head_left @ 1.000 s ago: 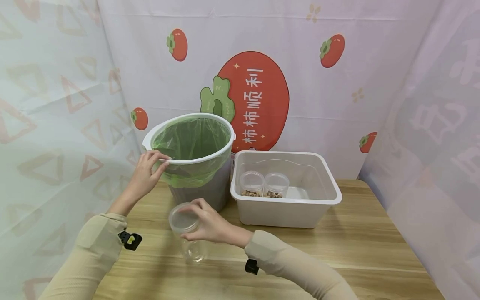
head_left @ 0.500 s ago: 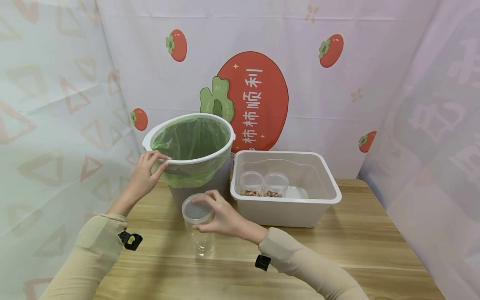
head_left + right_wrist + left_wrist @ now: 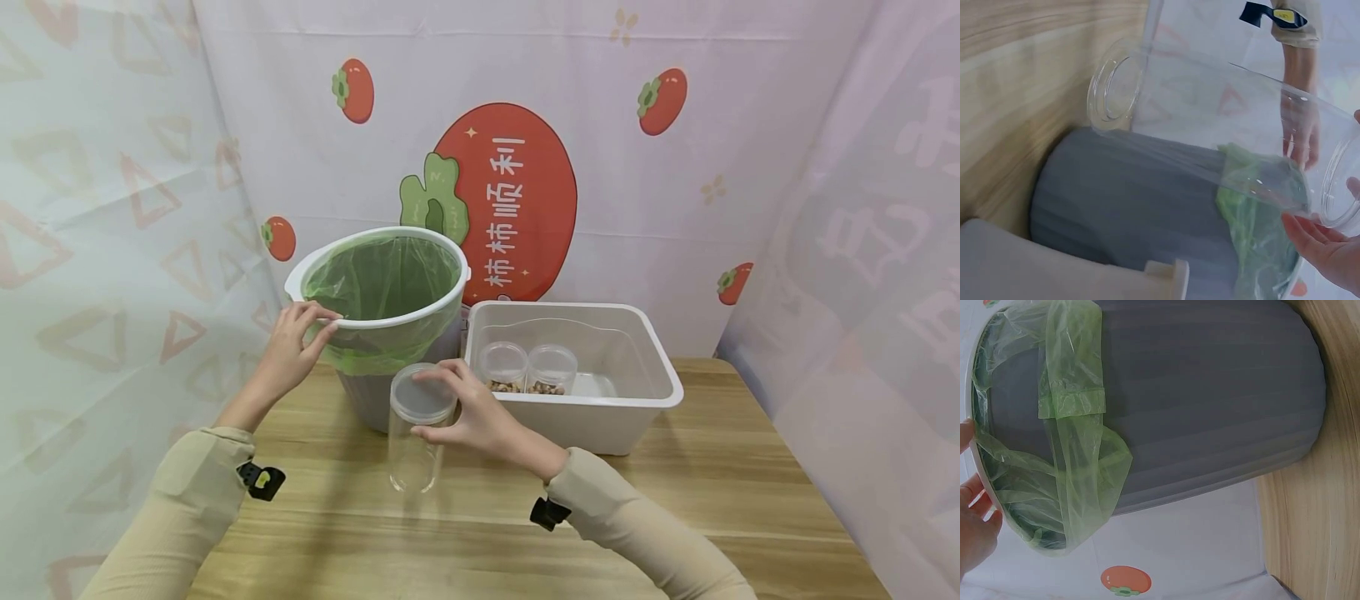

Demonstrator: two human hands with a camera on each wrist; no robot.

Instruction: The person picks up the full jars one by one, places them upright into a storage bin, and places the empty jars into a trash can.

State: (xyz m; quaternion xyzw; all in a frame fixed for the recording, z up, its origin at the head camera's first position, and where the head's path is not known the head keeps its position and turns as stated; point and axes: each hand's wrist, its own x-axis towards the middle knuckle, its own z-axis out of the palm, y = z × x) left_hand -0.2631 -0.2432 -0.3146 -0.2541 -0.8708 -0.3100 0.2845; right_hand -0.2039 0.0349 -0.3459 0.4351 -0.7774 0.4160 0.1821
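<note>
My left hand (image 3: 294,342) pinches the white rim (image 3: 979,459) of a grey trash can (image 3: 367,404) at its near left side. A thin green bag (image 3: 375,357) lines the can and folds over its outside. In front of the can, my right hand (image 3: 483,421) grips a tall clear jar (image 3: 412,462) near its top, thumb on one side and fingers on the other. The jar is roughly upright above the table, with a translucent lid (image 3: 422,392). In the right wrist view the jar (image 3: 1191,115) is see-through, with no contents visible.
A white plastic tub (image 3: 570,425) stands right of the can. Inside it sit two lidded clear jars (image 3: 503,367) with brown, nut-like pieces at the bottom. Both containers stand on a wooden table (image 3: 675,517). Printed cloth (image 3: 600,250) hangs behind and on both sides.
My right hand has carried the clear jar to the right and slightly farther back, toward the tub, and the jar has become more upright. My left hand stays on the can's rim.
</note>
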